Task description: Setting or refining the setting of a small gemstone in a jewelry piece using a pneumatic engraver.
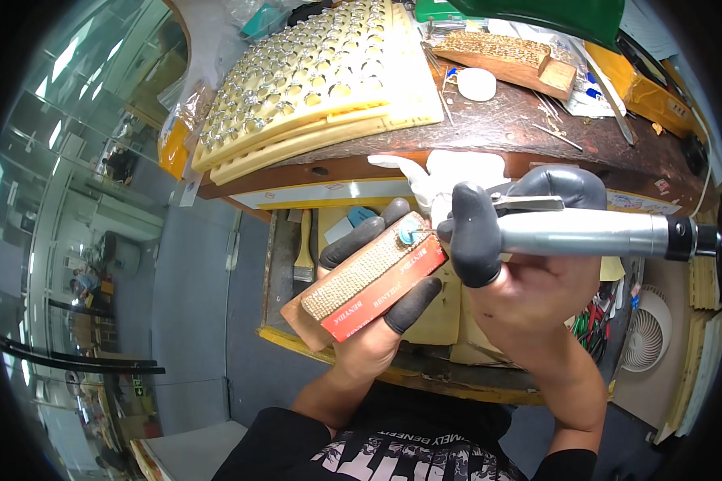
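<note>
My left hand (pixel 369 345), black covers on its fingertips, grips a wooden block (pixel 301 321) from below and both sides. Rows of small gold-coloured bumps (pixel 353 280) cover the block's top, and red printed tape (pixel 389 293) runs along one side. In my right hand (pixel 529 272), also with black finger covers, is a silver rotary handpiece (pixel 586 232), held level. Its thin shaft points left to a small round blue piece (pixel 410 232) at the block's far end; whether that piece is fixed to the shaft or the block, I cannot tell.
On the bench stand stacked yellow trays (pixel 321 104) of ring-like metal pieces. Another bumpy wooden block (pixel 505 60) and a white round lid (pixel 476 84) lie to the right. Below is an open drawer with a brush (pixel 304 248); a white fan (pixel 647 329) stands beyond it.
</note>
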`<action>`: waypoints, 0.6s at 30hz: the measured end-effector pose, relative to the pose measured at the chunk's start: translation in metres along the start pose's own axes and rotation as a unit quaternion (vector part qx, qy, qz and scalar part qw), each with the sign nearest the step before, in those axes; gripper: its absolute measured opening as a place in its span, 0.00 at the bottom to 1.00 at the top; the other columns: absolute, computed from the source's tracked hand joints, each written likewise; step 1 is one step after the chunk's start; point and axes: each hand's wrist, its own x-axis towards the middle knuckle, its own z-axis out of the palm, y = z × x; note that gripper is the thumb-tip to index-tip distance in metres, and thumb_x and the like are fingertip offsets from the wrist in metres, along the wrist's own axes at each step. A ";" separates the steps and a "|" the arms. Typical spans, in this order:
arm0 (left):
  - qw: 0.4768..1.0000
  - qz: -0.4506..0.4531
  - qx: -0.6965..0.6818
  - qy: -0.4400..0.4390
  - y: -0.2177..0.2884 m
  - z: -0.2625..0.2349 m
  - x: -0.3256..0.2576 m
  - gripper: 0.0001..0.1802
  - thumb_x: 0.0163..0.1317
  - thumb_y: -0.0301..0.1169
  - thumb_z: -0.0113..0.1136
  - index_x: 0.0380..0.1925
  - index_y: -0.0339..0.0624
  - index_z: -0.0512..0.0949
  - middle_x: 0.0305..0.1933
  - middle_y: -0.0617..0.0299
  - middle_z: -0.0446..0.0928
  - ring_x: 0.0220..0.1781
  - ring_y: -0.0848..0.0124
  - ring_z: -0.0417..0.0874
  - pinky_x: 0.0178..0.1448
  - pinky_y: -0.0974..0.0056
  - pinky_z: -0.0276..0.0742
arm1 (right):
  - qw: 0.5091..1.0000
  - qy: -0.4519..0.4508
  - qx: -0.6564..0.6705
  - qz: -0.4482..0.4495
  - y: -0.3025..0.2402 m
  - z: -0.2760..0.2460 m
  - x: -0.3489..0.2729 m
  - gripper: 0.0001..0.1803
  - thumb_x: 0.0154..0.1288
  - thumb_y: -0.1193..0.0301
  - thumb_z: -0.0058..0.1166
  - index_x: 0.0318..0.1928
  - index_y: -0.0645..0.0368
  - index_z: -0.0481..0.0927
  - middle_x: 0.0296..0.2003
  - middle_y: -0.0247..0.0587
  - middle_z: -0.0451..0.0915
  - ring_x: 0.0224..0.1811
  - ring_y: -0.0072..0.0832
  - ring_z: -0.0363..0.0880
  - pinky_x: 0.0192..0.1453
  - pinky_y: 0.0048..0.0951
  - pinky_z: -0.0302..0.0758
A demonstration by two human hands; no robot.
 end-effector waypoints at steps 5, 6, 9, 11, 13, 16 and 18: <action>0.999 -0.009 -0.029 0.014 -0.005 -0.003 -0.001 0.38 0.55 0.13 0.67 0.64 0.40 0.61 0.70 0.45 0.66 0.69 0.59 0.72 0.73 0.53 0.70 | 0.993 0.022 0.096 0.071 0.004 0.002 -0.003 0.13 0.64 0.81 0.60 0.43 0.72 0.70 0.30 0.40 0.80 0.31 0.21 0.82 0.35 0.23 0.81; 0.999 -0.009 -0.029 0.013 -0.005 -0.002 -0.001 0.38 0.55 0.13 0.67 0.64 0.40 0.61 0.70 0.45 0.66 0.69 0.59 0.72 0.73 0.53 0.70 | 0.989 0.028 0.119 0.087 0.004 0.001 -0.004 0.13 0.64 0.81 0.60 0.44 0.72 0.70 0.31 0.41 0.80 0.31 0.21 0.82 0.36 0.24 0.82; 1.000 -0.001 -0.008 -0.001 -0.004 -0.002 0.000 0.39 0.54 0.13 0.67 0.65 0.41 0.62 0.70 0.46 0.66 0.69 0.58 0.72 0.72 0.52 0.70 | 0.974 0.042 0.202 0.097 0.004 0.000 -0.006 0.12 0.66 0.81 0.58 0.43 0.72 0.69 0.34 0.43 0.80 0.31 0.23 0.82 0.36 0.26 0.83; 0.999 0.012 -0.026 -0.017 -0.005 -0.004 0.002 0.39 0.54 0.12 0.67 0.65 0.41 0.62 0.70 0.46 0.66 0.69 0.58 0.71 0.72 0.52 0.71 | 0.984 0.014 0.157 0.079 0.005 -0.005 -0.006 0.11 0.66 0.81 0.58 0.43 0.72 0.69 0.34 0.43 0.79 0.31 0.23 0.82 0.36 0.27 0.83; 1.000 0.015 -0.021 -0.018 -0.003 -0.004 0.002 0.39 0.54 0.12 0.67 0.65 0.40 0.62 0.70 0.46 0.66 0.70 0.58 0.71 0.72 0.52 0.70 | 0.991 -0.014 0.117 0.059 0.003 -0.006 -0.006 0.11 0.66 0.81 0.58 0.43 0.71 0.69 0.35 0.44 0.79 0.31 0.24 0.82 0.36 0.28 0.84; 1.000 0.013 -0.004 -0.013 -0.007 -0.006 -0.001 0.39 0.54 0.12 0.67 0.64 0.39 0.62 0.70 0.46 0.65 0.70 0.58 0.71 0.73 0.52 0.70 | 0.987 0.002 0.124 0.098 0.002 -0.003 -0.006 0.11 0.65 0.82 0.57 0.45 0.72 0.70 0.33 0.42 0.79 0.31 0.24 0.82 0.36 0.28 0.84; 1.000 0.010 0.009 -0.007 -0.010 -0.007 -0.002 0.39 0.54 0.12 0.67 0.64 0.39 0.62 0.70 0.46 0.65 0.70 0.58 0.70 0.73 0.52 0.70 | 0.984 0.020 0.143 0.101 0.003 -0.001 -0.004 0.11 0.65 0.83 0.57 0.44 0.71 0.71 0.32 0.41 0.78 0.30 0.24 0.82 0.35 0.27 0.83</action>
